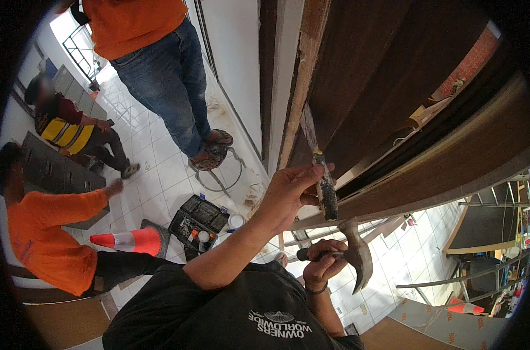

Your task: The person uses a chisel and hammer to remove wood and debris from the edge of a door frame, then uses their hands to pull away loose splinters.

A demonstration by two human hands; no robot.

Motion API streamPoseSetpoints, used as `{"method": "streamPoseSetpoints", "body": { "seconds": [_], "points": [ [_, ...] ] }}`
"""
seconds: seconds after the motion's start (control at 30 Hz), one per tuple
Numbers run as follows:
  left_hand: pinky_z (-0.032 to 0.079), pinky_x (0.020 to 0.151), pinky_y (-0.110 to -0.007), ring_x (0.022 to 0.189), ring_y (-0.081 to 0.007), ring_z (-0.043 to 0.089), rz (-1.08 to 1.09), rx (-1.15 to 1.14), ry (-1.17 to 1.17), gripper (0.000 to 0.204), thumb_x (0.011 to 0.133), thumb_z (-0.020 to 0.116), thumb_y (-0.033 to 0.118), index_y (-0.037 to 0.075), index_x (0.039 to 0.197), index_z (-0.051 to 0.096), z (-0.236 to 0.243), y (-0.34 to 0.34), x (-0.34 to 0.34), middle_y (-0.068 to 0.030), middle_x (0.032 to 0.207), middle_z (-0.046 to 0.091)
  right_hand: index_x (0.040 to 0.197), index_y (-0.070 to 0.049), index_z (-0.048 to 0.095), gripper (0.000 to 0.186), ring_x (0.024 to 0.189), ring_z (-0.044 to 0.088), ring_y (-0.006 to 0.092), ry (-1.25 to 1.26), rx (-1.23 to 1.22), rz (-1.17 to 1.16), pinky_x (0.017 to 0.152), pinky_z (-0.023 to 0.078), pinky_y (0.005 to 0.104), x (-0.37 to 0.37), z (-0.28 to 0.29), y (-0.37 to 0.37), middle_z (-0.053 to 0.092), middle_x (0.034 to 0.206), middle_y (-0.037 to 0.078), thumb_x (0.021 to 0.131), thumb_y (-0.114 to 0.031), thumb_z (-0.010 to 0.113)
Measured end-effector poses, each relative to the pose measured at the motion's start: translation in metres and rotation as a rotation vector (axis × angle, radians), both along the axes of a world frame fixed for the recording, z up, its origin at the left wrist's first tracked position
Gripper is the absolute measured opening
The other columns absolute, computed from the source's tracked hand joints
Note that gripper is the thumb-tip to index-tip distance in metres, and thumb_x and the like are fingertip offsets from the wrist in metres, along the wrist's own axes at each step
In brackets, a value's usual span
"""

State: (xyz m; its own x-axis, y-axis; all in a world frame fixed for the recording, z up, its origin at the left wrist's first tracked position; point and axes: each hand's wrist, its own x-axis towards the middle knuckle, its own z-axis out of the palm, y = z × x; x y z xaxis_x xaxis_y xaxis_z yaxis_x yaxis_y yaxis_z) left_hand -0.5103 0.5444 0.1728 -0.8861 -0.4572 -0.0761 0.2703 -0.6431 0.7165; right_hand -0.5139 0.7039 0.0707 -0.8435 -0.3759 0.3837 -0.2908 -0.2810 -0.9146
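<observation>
My left hand grips the dark, worn handle of a chisel-like tool. Its long, dull metal blade points up along the edge of a pale, rough wooden strip, beside dark brown wooden panels. My right hand is closed round the dark handle of a claw hammer. The hammer's head is just below the butt of the tool's handle. A curved dark wooden edge runs to the right of my left hand.
A co-worker in jeans stands on a round stool. A person in a yellow vest and another in orange are at left, near dark cabinets, a traffic cone and an open toolbox. Metal rails stand right.
</observation>
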Motion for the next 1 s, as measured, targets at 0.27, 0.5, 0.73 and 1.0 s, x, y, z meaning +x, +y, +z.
{"method": "streamPoseSetpoints", "body": {
  "seconds": [0.27,0.5,0.73,1.0],
  "points": [
    [0.056,0.065,-0.029,0.086,-0.0173,0.062,-0.002,-0.003,-0.003,0.028,0.086,0.057,0.024,0.000,0.099,0.058,0.002,0.004,-0.001,-0.0144,0.110,0.058,0.102,-0.003,0.036,0.045,0.042,0.035,0.0083,-0.010,-0.054,-0.027,0.038,0.031,0.0216,0.005,-0.002,-0.002,0.042,0.055,0.003,0.089,-0.046,0.042],
    [0.056,0.067,-0.031,0.087,-0.0176,0.062,0.013,0.000,0.022,0.030,0.085,0.058,0.024,-0.002,0.101,0.057,0.001,0.006,-0.002,-0.0134,0.108,0.059,0.097,-0.002,0.037,0.047,0.043,0.035,0.0082,-0.019,-0.056,-0.033,0.038,0.030,0.0219,0.006,-0.012,0.002,0.040,0.053,0.002,0.088,-0.048,0.042],
    [0.056,0.068,-0.033,0.086,-0.0168,0.062,-0.019,0.023,0.011,0.031,0.085,0.058,0.025,0.000,0.103,0.056,-0.003,0.006,-0.003,-0.0115,0.107,0.059,0.076,-0.002,0.044,0.051,0.046,0.038,0.0099,-0.076,-0.030,-0.090,0.040,0.029,0.0231,0.009,0.000,-0.001,0.040,0.055,0.003,0.088,-0.051,0.039],
    [0.056,0.069,-0.032,0.084,-0.0164,0.063,0.028,-0.001,-0.002,0.033,0.085,0.057,0.027,0.000,0.104,0.056,0.001,0.011,-0.003,-0.0101,0.105,0.060,0.098,-0.002,0.038,0.041,0.043,0.037,0.0098,-0.062,-0.091,-0.016,0.038,0.031,0.0230,0.002,-0.011,0.000,0.043,0.056,0.003,0.089,-0.042,0.041]
  ]
}}
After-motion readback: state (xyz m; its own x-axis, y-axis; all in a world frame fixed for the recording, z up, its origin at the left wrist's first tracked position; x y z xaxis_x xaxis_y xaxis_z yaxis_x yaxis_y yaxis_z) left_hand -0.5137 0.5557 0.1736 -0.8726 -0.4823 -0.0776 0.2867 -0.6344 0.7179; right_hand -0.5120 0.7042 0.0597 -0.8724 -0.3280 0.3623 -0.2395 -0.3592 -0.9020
